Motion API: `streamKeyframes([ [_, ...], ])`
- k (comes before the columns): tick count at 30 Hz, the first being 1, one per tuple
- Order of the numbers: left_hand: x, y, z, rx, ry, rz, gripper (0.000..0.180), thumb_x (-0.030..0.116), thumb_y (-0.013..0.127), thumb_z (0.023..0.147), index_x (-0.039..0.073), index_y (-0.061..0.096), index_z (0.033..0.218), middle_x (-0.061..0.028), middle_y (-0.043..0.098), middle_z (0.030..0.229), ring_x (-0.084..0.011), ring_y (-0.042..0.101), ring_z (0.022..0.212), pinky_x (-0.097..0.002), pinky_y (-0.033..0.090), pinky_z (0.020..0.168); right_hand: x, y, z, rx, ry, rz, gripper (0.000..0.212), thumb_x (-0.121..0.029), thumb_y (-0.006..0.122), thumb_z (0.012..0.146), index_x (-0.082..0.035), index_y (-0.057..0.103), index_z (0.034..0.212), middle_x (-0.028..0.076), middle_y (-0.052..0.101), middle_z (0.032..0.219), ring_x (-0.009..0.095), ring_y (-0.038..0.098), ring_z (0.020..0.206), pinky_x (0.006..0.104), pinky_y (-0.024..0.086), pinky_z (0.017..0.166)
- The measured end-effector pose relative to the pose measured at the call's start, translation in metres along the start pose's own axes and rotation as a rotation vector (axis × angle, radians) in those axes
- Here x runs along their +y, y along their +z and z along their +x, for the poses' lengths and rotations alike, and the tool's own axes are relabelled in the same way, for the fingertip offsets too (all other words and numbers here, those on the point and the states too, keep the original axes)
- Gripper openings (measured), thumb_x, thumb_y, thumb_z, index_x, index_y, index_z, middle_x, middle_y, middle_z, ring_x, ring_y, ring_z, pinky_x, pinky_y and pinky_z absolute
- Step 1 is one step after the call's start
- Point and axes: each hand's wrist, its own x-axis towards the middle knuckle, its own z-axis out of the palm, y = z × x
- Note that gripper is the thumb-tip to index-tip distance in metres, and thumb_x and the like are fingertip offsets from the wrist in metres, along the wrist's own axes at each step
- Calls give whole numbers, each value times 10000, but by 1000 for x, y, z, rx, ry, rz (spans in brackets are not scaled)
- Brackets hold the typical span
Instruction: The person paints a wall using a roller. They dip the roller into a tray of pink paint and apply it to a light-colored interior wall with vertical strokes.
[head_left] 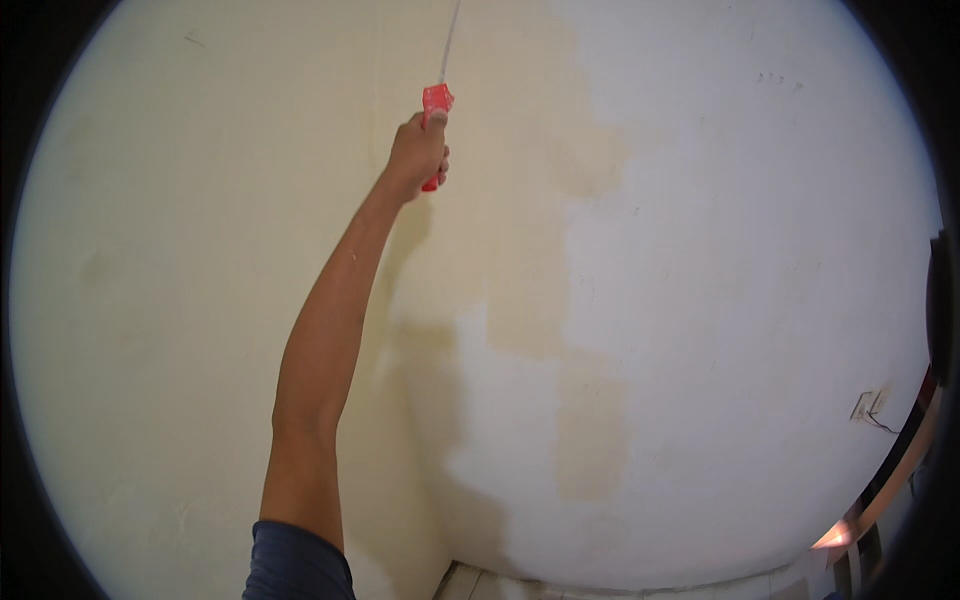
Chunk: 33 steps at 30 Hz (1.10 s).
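Note:
My left hand [416, 150] is raised high in front of me, its fingers wrapped round the red handle of a paint roller [437, 97]. My thumb lies along the upper part of the handle. A thin metal rod runs up from it and leaves the top of the picture, so the roller's head is hidden. Behind the hand is a wall [700, 250], white on the right, with cream-coloured patches of paint [528, 270] with uneven edges in the middle. My right hand is out of sight.
A cream-toned wall [170, 300] meets the white one at a corner. Low on the right, an open switch or socket box [868, 405] has loose wires. Pale floor tiles [480, 583] show at the bottom, and an orange-brown edge [850, 515] stands at the far right.

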Motion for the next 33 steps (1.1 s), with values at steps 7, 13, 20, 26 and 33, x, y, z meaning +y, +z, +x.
streamKeyframes([
  [7, -115, -14, -106, -16, -3, 168, 538, 488, 374, 931, 66, 432, 1261, -48, 509, 599, -118, 500, 469, -287, 431, 444, -8, 10, -20, 21, 8, 1, 172, -257, 576, 731, -124, 640, 819, 116, 637, 809, 290, 596, 768, 433, 478, 660],
  [13, -152, -29, -163, 96, 128, 265, 439, 335, 387, 957, 47, 392, 1288, -127, 575, 752, -233, 562, 599, -340, 464, 606, -23, 20, -33, 25, -30, -6, 168, -247, 574, 728, -120, 639, 818, 119, 635, 808, 293, 593, 762, 434, 477, 654],
  [20, -87, -88, -188, 27, 32, 292, 418, 262, 408, 955, 59, 333, 1314, -176, 592, 726, -305, 600, 597, -373, 468, 583, -70, 59, -94, 58, -23, 8, 164, -235, 571, 726, -115, 637, 816, 123, 633, 807, 297, 591, 754, 435, 475, 648],
  [26, -95, -62, -190, 103, 105, 254, 393, 240, 406, 950, 40, 360, 1285, -194, 601, 748, -345, 608, 633, -387, 475, 598, -72, 50, -100, 57, -45, 22, 160, -225, 569, 723, -111, 636, 815, 126, 631, 806, 300, 588, 748, 435, 473, 642],
  [33, -74, -66, -136, -24, 72, 50, 436, 375, 389, 951, 59, 424, 1249, -55, 488, 632, -145, 473, 471, -284, 409, 431, -74, 49, -104, 64, -43, 36, 156, -213, 567, 721, -107, 634, 814, 129, 629, 806, 303, 586, 740, 436, 472, 635],
])
